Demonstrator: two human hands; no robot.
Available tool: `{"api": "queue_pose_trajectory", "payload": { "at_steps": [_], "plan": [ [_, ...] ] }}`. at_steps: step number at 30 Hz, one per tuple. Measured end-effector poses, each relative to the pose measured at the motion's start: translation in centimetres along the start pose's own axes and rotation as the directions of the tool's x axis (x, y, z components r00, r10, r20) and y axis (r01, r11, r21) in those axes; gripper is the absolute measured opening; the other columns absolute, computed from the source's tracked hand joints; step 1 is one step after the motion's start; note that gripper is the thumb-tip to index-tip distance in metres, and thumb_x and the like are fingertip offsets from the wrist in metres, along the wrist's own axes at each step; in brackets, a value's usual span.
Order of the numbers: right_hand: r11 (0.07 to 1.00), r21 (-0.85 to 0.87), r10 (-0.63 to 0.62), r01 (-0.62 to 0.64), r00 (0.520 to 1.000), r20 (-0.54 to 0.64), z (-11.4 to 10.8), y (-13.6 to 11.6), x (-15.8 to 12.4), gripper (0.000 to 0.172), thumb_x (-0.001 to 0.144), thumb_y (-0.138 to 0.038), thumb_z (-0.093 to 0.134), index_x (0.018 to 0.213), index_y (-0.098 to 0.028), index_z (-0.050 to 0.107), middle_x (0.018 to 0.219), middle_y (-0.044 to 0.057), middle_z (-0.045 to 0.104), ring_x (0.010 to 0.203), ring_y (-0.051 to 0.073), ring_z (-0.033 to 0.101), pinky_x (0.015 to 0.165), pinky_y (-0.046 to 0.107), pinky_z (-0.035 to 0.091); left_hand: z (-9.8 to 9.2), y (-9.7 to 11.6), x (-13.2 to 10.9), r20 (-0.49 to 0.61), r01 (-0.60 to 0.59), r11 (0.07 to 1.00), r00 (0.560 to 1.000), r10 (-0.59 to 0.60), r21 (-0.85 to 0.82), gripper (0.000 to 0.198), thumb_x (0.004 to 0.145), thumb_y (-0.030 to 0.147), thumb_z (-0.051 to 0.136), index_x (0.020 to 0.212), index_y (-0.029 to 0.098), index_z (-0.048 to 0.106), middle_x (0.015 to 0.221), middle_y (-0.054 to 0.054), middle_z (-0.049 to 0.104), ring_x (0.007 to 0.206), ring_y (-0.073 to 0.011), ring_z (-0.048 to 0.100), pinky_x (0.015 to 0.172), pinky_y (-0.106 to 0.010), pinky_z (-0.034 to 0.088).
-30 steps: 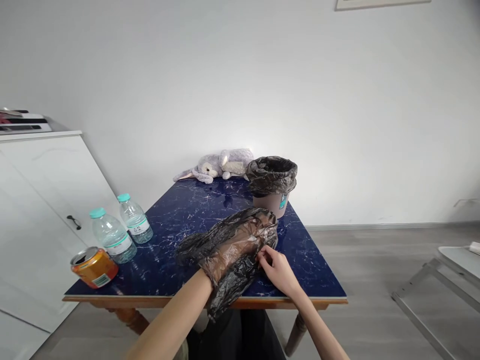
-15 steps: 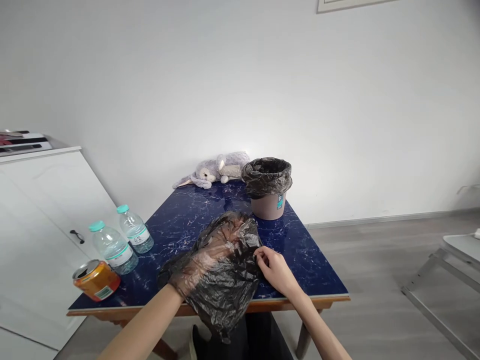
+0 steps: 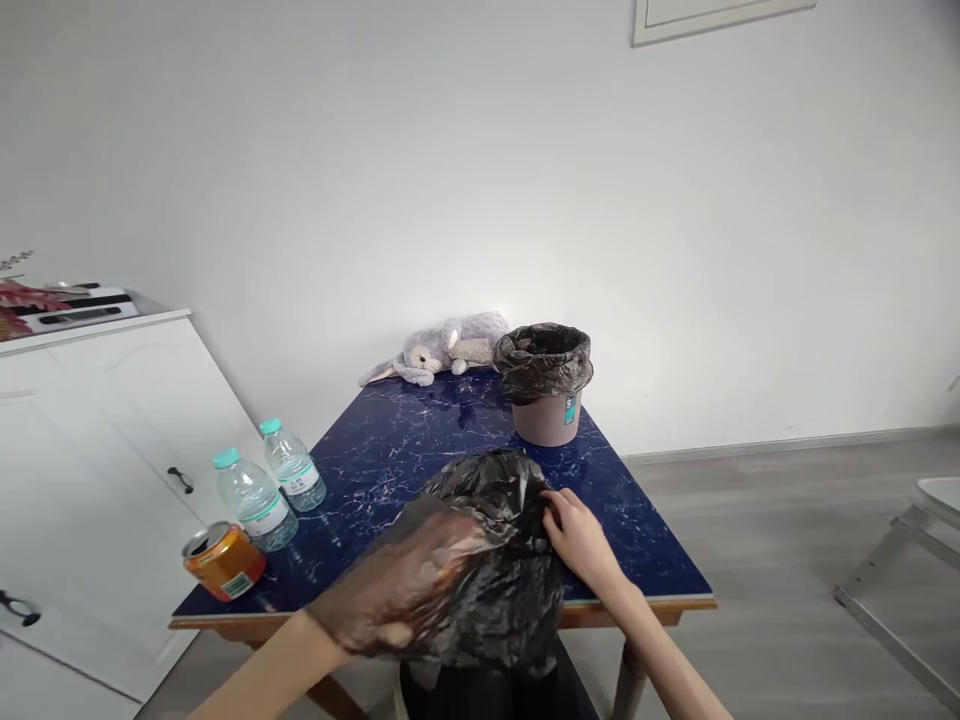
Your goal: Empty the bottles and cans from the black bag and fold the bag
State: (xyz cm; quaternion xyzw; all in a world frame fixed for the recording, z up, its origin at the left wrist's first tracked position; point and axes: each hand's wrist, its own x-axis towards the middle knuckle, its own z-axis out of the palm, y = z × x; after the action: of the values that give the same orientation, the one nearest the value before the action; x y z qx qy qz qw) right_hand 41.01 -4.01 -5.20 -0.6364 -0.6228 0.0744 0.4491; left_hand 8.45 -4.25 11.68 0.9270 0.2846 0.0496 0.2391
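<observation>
At bench (image 3: 360,475) edge | black bag (image 3: 510,605): likely light, limp, slippery; hold by rim | right hand (image 3: 581,540) pinching bag | left hand (image 3: 442,540) inside, grip unclear

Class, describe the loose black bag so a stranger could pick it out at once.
Find the dark blue table. At its near edge, the right hand holds the crinkled black bag while the left hand shows through its film. Unlike the black liner folded over the bin, it covers a hand.
</observation>
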Motion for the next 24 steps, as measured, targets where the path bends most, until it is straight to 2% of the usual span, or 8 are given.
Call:
{"api": "queue_pose_trajectory", "payload": {
  "at_steps": [2, 5, 7, 9, 13, 17, 20, 24],
  "plan": [
    [0.998, -0.060, 0.035, -0.036, 0.999, -0.028, -1.0, 1.6, 0.2, 0.038, 0.099, -0.024, 0.044, 0.125, -0.016, 0.069, 0.106, 0.011, 0.067, 0.096, 0.025, 0.070, 0.090, 0.035, 0.054, -1.0, 0.8, -2.1, 0.024, 0.108, 0.989, 0.994, -0.111, 0.100, 0.075, 0.091, 0.070, 0.057, 0.161, 0.047, 0.043, 0.152, -0.003, 0.064, 0.132, -0.0399, 0.064, 0.106, -0.043, 0.056],
    [0.989, -0.130, 0.067, -0.074, 0.996, -0.055, -2.7, 3.7, 0.1, 0.041, 0.099, -0.028, 0.042, 0.128, -0.016, 0.069, 0.104, 0.010, 0.064, 0.093, 0.025, 0.069, 0.089, 0.036, 0.054, -2.9, 0.7, -5.3, -0.043, 0.353, 0.916, 0.935, -0.351, 0.192, 0.070, 0.094, 0.063, 0.058, 0.159, 0.041, 0.048, 0.119, -0.007, 0.078, 0.101, -0.0357, 0.076, 0.078, -0.038, 0.060],
    [0.984, -0.159, 0.070, -0.079, 0.996, -0.061, -3.4, 4.7, -0.1, 0.042, 0.100, -0.030, 0.041, 0.128, -0.017, 0.069, 0.105, 0.009, 0.064, 0.092, 0.024, 0.068, 0.088, 0.036, 0.054, -4.3, -0.1, -6.8, -0.127, 0.415, 0.891, 0.909, -0.397, 0.184, 0.072, 0.094, 0.062, 0.058, 0.161, 0.039, 0.045, 0.125, -0.007, 0.076, 0.098, -0.0328, 0.076, 0.070, -0.032, 0.057],
    [0.981, -0.177, 0.066, -0.076, 0.996, -0.061, -3.7, 5.1, -0.4, 0.042, 0.100, -0.032, 0.041, 0.128, -0.018, 0.068, 0.105, 0.009, 0.064, 0.091, 0.025, 0.067, 0.086, 0.037, 0.054, -5.7, -1.5, -7.4, -0.194, 0.425, 0.887, 0.899, -0.392, 0.178, 0.073, 0.095, 0.061, 0.057, 0.162, 0.038, 0.040, 0.137, -0.008, 0.071, 0.101, -0.0305, 0.075, 0.073, -0.030, 0.056],
    [0.979, -0.197, 0.047, -0.057, 0.997, -0.057, -3.4, 5.3, -0.7, 0.041, 0.100, -0.036, 0.040, 0.126, -0.019, 0.067, 0.100, 0.009, 0.063, 0.087, 0.025, 0.067, 0.082, 0.038, 0.053, -7.9, -4.9, -6.7, -0.246, 0.459, 0.863, 0.879, -0.408, 0.211, 0.063, 0.095, 0.056, 0.053, 0.152, 0.030, 0.049, 0.136, -0.010, 0.071, 0.096, -0.0276, 0.075, 0.079, -0.031, 0.053],
    [0.975, -0.217, 0.029, -0.038, 0.999, -0.043, -3.4, 5.5, -0.9, 0.043, 0.101, -0.039, 0.038, 0.125, -0.018, 0.066, 0.099, 0.008, 0.062, 0.086, 0.026, 0.067, 0.081, 0.039, 0.053, -9.0, -7.4, -4.8, -0.238, 0.495, 0.825, 0.866, -0.440, 0.274, 0.046, 0.097, 0.052, 0.045, 0.132, 0.024, 0.055, 0.113, -0.009, 0.075, 0.079, -0.0253, 0.070, 0.070, -0.032, 0.048],
    [0.972, -0.231, 0.024, -0.031, 0.999, -0.034, -3.5, 5.7, -1.1, 0.043, 0.101, -0.041, 0.038, 0.125, -0.019, 0.066, 0.100, 0.008, 0.062, 0.086, 0.026, 0.067, 0.079, 0.038, 0.053, -9.6, -8.2, -3.9, -0.243, 0.504, 0.816, 0.861, -0.447, 0.284, 0.042, 0.097, 0.052, 0.044, 0.125, 0.023, 0.055, 0.100, -0.008, 0.074, 0.074, -0.0248, 0.067, 0.066, -0.032, 0.045],
    [0.969, -0.245, 0.022, -0.030, 0.999, -0.037, -3.5, 5.9, -1.2, 0.041, 0.101, -0.041, 0.040, 0.125, -0.021, 0.066, 0.100, 0.008, 0.063, 0.086, 0.025, 0.068, 0.076, 0.037, 0.053, -11.4, -8.3, -4.4, -0.319, 0.510, 0.839, 0.840, -0.439, 0.189, 0.050, 0.099, 0.061, 0.041, 0.129, 0.022, 0.054, 0.113, -0.011, 0.073, 0.083, -0.0256, 0.068, 0.071, -0.032, 0.049]
  ]
}}
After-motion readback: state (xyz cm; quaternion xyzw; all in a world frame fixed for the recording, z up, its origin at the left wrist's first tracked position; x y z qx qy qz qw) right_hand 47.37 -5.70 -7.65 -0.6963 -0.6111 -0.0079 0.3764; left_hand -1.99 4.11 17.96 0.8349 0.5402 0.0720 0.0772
